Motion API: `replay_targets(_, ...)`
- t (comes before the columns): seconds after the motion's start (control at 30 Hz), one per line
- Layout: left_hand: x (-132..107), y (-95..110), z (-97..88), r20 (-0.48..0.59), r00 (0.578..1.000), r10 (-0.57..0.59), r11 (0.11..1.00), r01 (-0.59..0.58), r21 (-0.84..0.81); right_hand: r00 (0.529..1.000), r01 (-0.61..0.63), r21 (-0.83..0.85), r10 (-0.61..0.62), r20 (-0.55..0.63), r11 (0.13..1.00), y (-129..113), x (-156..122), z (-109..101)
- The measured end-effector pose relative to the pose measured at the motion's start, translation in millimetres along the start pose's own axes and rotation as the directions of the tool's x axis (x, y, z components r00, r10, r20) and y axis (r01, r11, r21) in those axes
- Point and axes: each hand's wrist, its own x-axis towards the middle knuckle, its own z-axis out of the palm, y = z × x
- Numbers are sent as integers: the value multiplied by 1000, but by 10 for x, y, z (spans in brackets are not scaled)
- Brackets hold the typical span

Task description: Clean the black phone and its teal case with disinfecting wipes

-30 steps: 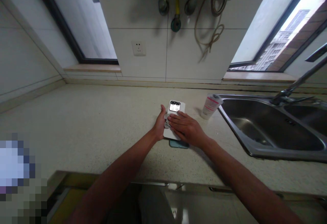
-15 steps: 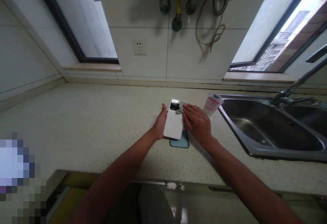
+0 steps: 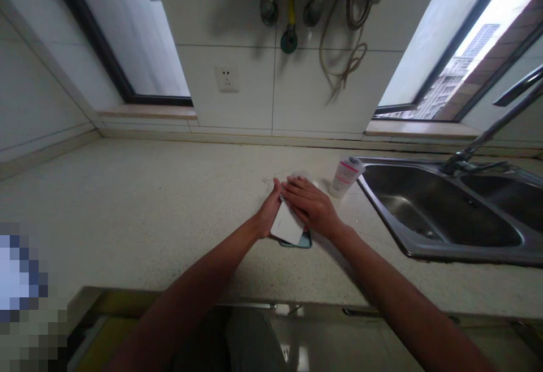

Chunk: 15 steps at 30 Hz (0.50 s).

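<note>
A white phone (image 3: 287, 224) is in my left hand (image 3: 266, 212), whose fingers are closed around its left edge. My right hand (image 3: 309, 202) lies across the top part of the phone, fingers pressed together, so the camera block is covered. Some small greyish thing seems to be under the right fingertips, too hidden to name. Beneath the phone, a blue-green phone case (image 3: 304, 241) shows at the lower right on the counter. Just behind my right hand there is a clear film-like piece (image 3: 302, 174), mostly hidden.
To the right stands a clear cup (image 3: 347, 177) with pink print, close to the steel sink (image 3: 441, 208) and its faucet (image 3: 470, 154). The pale stone counter (image 3: 169, 202) runs left to the wall. Pipes and a socket (image 3: 227, 79) are on the wall ahead.
My right hand has moved left across the phone's top, covering the camera block that showed before. My left hand still holds the phone. The view has shifted slightly.
</note>
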Motion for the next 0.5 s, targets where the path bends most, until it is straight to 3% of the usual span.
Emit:
replay_targets(0.1, -22, 35, 20, -10, 999, 31, 996, -32, -88, 994, 94, 71, -97, 48, 993, -33, 5, 13)
replay_targets(0.27, -46, 111, 4, 83, 988, 127, 980, -112, -166, 986, 137, 184, -151, 64, 973, -95, 6, 5)
replay_targets(0.4, -65, 171, 17, 42, 984, 171, 977, -164, -133, 996, 84, 139, -86, 10, 987, -96, 0, -27)
replay_targets(0.5, -78, 203, 18, 18, 983, 185, 978, -182, -97, 998, -41, 26, 43, -54, 999, -57, -10, -68)
